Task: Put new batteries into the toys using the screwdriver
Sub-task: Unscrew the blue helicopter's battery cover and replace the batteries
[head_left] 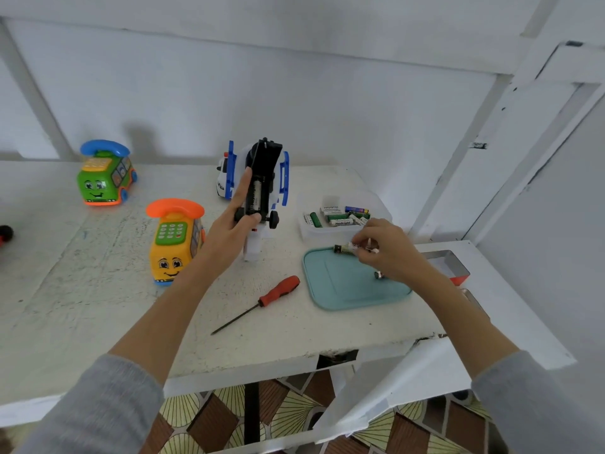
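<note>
My desk (82,306) is a worn, scuffed white slab set against the wall, and on it a green toy phone car (105,176) stands at the far left with a yellow toy phone car (175,244) nearer to me. A red-handled screwdriver (262,301) lies flat between the yellow toy and a teal tray (340,286). Behind the tray sits a clear plastic box of batteries (340,215), and a metal tin (448,265) rests at the right edge.

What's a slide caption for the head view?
Left hand holds toy car underside-up; right hand pinches battery over teal tray.
</note>
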Available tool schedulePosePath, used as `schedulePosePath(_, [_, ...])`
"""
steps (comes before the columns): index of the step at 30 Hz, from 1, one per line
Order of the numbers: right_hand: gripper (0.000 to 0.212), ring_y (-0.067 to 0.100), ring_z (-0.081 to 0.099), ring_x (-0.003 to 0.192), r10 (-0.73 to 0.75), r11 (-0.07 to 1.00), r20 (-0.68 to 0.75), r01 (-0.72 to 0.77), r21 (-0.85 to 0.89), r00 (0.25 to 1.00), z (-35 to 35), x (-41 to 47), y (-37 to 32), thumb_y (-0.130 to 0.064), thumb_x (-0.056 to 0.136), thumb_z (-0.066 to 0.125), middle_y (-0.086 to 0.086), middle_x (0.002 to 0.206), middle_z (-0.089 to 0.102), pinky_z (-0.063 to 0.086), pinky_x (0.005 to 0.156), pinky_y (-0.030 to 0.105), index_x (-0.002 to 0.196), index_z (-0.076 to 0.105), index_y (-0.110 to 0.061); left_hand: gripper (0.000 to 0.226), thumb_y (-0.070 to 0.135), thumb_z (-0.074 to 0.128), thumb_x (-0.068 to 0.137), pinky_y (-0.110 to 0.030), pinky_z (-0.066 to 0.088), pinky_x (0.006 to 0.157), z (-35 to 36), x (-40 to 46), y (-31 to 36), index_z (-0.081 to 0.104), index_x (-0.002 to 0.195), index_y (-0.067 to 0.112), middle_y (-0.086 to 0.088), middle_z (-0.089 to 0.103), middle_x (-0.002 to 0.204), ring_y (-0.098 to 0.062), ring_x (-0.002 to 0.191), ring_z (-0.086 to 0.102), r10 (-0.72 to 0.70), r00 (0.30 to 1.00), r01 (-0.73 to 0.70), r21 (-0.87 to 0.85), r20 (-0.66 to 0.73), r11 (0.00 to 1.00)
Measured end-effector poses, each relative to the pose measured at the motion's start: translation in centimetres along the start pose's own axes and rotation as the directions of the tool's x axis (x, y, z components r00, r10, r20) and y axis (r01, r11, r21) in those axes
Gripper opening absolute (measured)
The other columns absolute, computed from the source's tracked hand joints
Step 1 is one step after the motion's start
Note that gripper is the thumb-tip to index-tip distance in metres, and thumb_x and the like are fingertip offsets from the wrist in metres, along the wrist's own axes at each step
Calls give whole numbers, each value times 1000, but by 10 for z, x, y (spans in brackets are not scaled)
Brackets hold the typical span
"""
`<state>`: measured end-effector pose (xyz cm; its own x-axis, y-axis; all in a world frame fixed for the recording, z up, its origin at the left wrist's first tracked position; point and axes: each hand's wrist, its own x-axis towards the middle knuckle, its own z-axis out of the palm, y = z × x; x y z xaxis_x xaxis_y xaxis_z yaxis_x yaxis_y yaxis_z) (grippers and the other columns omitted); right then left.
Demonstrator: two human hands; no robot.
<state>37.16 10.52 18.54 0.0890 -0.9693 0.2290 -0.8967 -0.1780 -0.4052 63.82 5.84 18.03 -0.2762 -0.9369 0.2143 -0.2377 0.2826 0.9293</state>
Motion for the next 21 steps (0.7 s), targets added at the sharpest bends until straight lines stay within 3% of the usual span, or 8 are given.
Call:
schedulePosePath(2, [8,12,47,83,-57,990,-54,64,123,997,-5,5,-22,-7,83,64,-1,86,52,37,73,8,90,66,-6,65,11,37,101,-7,36,84,0,-1,-1,8,135,59,29,36,128,19,96,47,-6,1000,6,4,-5,1000])
schedulePosePath(4, [7,9,52,78,-87,958,-90,108,265,992,-8,13,-45,-7,86,61,0,90,52,42,72,10,88,59,-14,65,11,37,101,1,36,74,-1,-1,-1,8,136,57,39,35,118,26,88,46,-14,1000,14,12,-8,1000])
schedulePosePath(7, [18,13,56,69,-103,896,-152,158,414,983,-7,29,-77,-7,86,62,1,87,56,51,62,21,84,54,-23,66,12,38,101,2,38,71,-1,-3,1,9,134,61,39,40,112,17,88,50,-20,999,21,28,-28,999])
schedulePosePath(12, [8,17,54,63,-207,878,-365,337,339,908,6,50,-111,-4,73,73,3,74,59,46,58,21,75,66,-4,69,10,40,100,-4,40,75,0,-4,2,9,132,63,34,47,110,-9,95,52,-12,998,14,27,-60,1000])
schedulePosePath(14, [4,18,58,67,-235,874,-368,361,326,900,13,57,-115,-3,75,72,6,79,58,49,62,20,78,70,-2,70,9,41,99,-7,41,77,0,-4,0,10,131,64,42,46,107,-12,98,50,-5,998,6,23,-57,1000])
schedulePosePath(18, [17,22,60,74,-259,894,-348,360,267,901,25,65,-115,2,81,62,5,87,54,53,67,23,95,71,-1,72,13,43,97,-20,41,82,0,-2,-3,12,130,69,51,49,100,-14,97,48,12,999,-11,21,-37,1000])
schedulePosePath(21, [19,20,54,68,-333,900,-332,402,167,882,27,67,-115,-3,81,59,12,84,54,47,66,13,96,71,-1,70,25,43,88,-30,39,86,0,0,-6,14,125,77,42,53,94,-14,96,45,25,999,-25,5,-27,1000])
